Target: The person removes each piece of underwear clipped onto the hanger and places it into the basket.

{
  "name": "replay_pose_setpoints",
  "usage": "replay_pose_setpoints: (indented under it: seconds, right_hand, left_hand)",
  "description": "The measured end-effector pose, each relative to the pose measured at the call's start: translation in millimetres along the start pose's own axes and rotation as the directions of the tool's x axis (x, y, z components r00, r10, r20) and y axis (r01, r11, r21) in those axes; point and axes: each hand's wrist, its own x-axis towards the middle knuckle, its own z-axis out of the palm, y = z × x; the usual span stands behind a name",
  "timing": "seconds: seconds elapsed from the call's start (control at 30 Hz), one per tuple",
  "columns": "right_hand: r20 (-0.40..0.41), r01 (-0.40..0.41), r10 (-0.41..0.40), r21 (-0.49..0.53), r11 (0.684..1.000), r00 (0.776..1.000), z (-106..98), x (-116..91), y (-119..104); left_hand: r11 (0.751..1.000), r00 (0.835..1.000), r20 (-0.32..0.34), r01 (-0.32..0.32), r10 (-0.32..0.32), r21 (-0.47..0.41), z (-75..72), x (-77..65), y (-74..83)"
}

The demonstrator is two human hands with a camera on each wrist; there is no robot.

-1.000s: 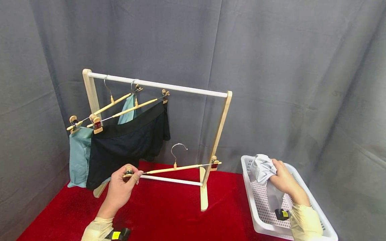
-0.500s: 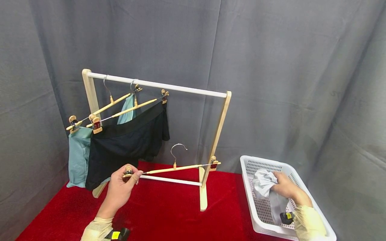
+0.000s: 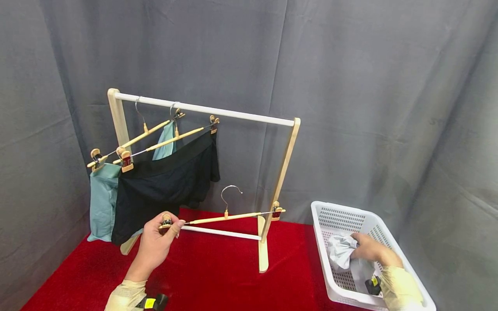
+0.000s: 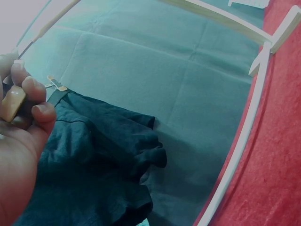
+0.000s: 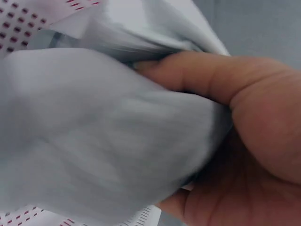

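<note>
My left hand [image 3: 154, 244] grips one end of a wooden clip hanger [image 3: 210, 220], its thumb and fingers around the clip there. The hanger's metal hook points up and a second clip sits at its right end. Inside the white basket [image 3: 324, 255], my right hand [image 3: 371, 249] holds a crumpled light grey cloth garment [image 3: 340, 252]. In the right wrist view the garment [image 5: 108, 132] fills much of the picture, with the thumb lying on a fold and the other fingers mostly hidden behind the cloth.
A drying rack with a white top rail [image 3: 233, 114] stands left of the basket. From it hang black shorts [image 3: 163, 185] and a light blue garment [image 3: 103, 203], each on a clip hanger. Red cloth [image 3: 210, 276] covers the table; a grey curtain [image 3: 350, 108] hangs behind.
My right hand has lowered the grey garment from above the basket's rim down into the basket. The left hand and its hanger have stayed in place.
</note>
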Motion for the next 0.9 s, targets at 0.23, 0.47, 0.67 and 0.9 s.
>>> replay_pose_setpoints:
  seconds: [0.23,0.47,0.67,0.9]
  right_hand:
    - [0.088,-0.028,0.027,0.009,1.0,0.996,5.2,-3.2,0.6]
    - [0.215,-0.126,0.083,0.19,0.974,0.973,5.9,-8.3,-1.1]
    - [0.217,-0.088,0.044,0.198,0.976,0.975,3.6,-8.9,1.5]
    - [0.176,0.012,-0.044,0.175,0.984,0.983,-6.9,-8.1,1.5]
  left_hand:
    - [1.0,1.0,-0.009,-0.019,0.019,-0.001,-1.8,1.0,2.6]
    - [1.0,1.0,-0.016,-0.025,0.025,-0.004,-2.8,0.4,2.9]
    - [1.0,1.0,-0.025,-0.013,0.013,0.006,-2.5,-0.2,2.9]
    - [1.0,1.0,-0.025,-0.017,0.017,-0.003,-3.9,0.4,2.3]
